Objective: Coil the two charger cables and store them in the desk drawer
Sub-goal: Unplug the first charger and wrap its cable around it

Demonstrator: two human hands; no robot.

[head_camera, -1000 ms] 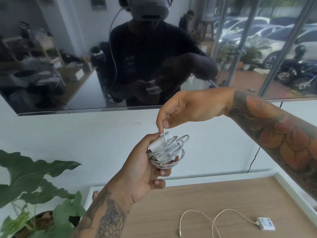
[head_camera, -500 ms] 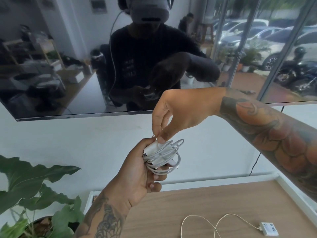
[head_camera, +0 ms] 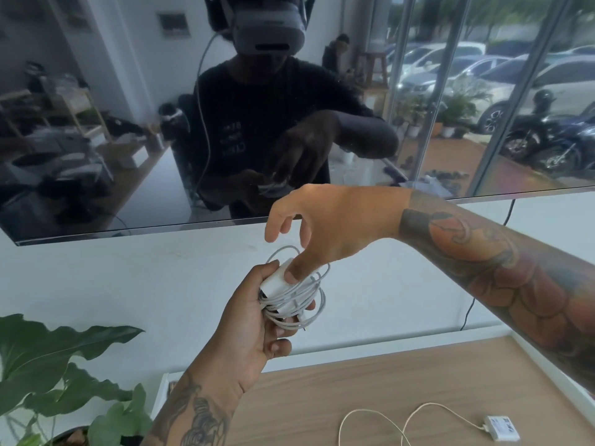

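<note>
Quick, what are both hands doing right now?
Left hand: holds the coiled charger, fingers curled round it.
Right hand: open, thumb pressing on the charger's white block, other fingers spread.

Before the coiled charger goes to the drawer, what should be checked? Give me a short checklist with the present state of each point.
1. Left hand grips the coiled charger firmly: ok.
2. Cable end tucked in so the coil cannot unwind: cannot tell; the right hand has its thumb pressed on the adapter and hides that spot.
3. Loops tight: not ok; one loop stands up loose at the top.
4. Second charger coiled: not ok; its cable lies spread on the desk.
5. Drawer open and ready: cannot tell; no drawer is in view.
</note>
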